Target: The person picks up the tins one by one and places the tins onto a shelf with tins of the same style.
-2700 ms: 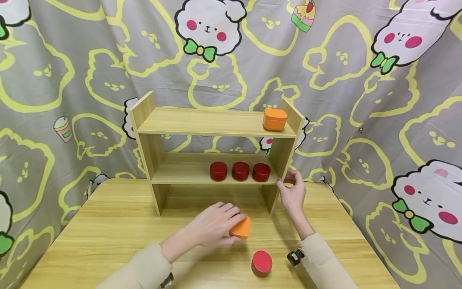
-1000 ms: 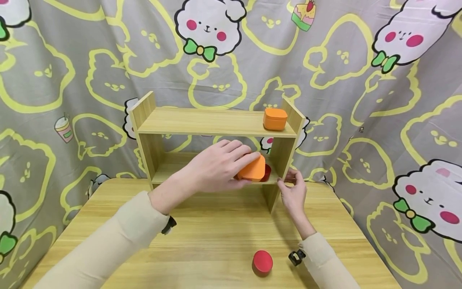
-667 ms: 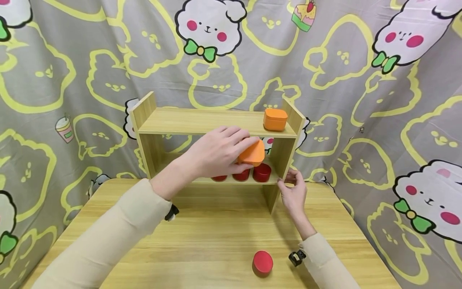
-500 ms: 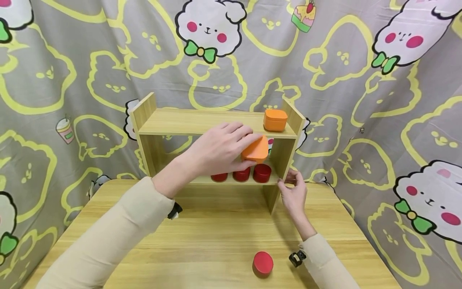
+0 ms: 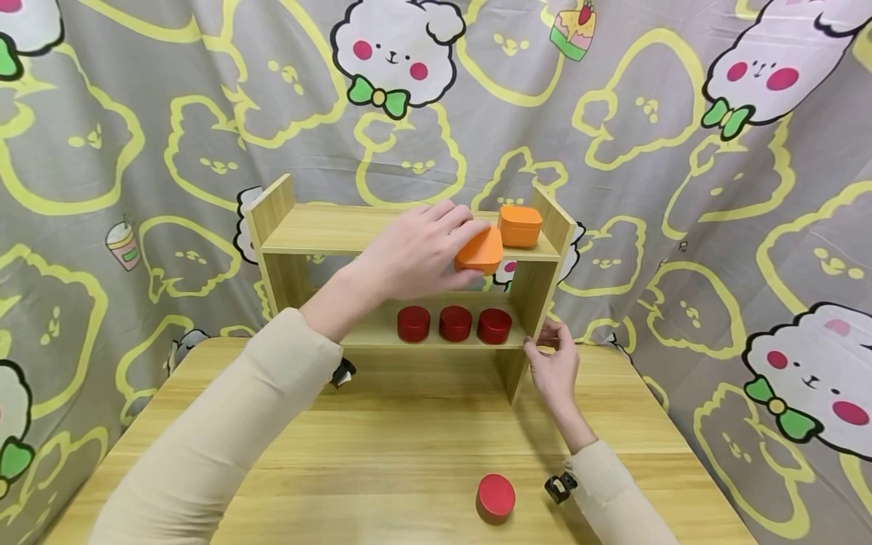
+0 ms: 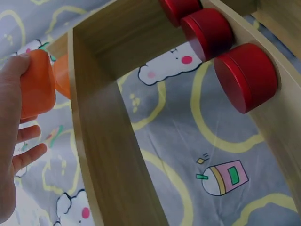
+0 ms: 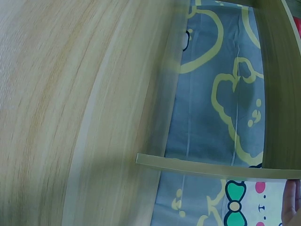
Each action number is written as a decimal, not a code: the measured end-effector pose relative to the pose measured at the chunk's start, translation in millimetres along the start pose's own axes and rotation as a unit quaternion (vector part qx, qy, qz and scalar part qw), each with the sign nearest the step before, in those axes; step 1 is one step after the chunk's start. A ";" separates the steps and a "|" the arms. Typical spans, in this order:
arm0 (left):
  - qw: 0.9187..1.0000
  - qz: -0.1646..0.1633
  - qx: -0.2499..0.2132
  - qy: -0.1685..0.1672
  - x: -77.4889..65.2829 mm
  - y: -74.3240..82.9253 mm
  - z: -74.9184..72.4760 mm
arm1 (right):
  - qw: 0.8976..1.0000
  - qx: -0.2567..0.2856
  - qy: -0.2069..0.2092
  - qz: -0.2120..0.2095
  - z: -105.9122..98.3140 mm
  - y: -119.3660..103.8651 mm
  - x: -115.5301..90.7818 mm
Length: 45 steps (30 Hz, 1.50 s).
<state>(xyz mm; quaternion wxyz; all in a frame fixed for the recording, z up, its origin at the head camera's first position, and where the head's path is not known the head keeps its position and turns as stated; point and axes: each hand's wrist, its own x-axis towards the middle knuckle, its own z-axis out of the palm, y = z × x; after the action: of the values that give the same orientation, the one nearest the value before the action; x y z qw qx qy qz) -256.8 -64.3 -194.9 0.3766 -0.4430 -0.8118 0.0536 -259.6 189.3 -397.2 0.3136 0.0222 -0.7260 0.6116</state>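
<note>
My left hand [image 5: 417, 253] grips a small orange lidded box [image 5: 481, 251] with rounded corners, thumb low and fingers over its top. In the head view the box overlaps the top board's front edge. A matching orange box [image 5: 521, 227] stands at the right end of that board; the left wrist view shows the held box [image 6: 37, 84] close beside it. With my right hand [image 5: 555, 362] I hold the right side panel of the wooden shelf [image 5: 361, 228], thumb at its front edge near the middle board. Fingers [image 7: 290, 202] show at the panel in the right wrist view.
Three round red tins [image 5: 455, 324] stand in a row on the middle board, toward the right. Another red tin [image 5: 495, 498] sits on the wooden table [image 5: 381, 462] in front. A patterned curtain [image 5: 633, 151] hangs behind and at the sides.
My left hand has lifted the orange box from the table, past the middle board, up to the top board's front edge. My right hand has stayed on the side panel.
</note>
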 end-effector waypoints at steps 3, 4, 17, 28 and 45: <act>1.000 -0.009 0.002 -0.005 1.5 -3.9 3.2 | 1.000 -0.001 -0.001 0.002 -0.3 -0.2 -0.5; 1.000 -0.010 0.002 -0.006 2.0 -5.0 4.2 | 1.000 -0.001 -0.001 0.002 -0.3 -0.5 -0.7; 0.998 -0.044 0.000 -0.037 7.3 -14.9 13.2 | 1.000 0.003 0.000 -0.010 -0.5 -1.2 -1.1; 0.996 -0.059 0.000 -0.073 12.7 -19.1 21.0 | 1.000 -0.004 0.003 0.001 0.8 1.0 -0.4; 0.991 -0.071 0.006 -0.114 22.3 -22.8 30.0 | 1.000 0.003 0.001 0.004 0.5 1.4 0.2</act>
<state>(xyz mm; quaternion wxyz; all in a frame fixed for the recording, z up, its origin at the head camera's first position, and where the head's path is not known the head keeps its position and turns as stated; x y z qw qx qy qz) -299.2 -53.7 -194.0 0.2873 -0.3735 -0.8783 0.0813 -260.5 189.3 -398.4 0.3121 0.0197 -0.7241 0.6148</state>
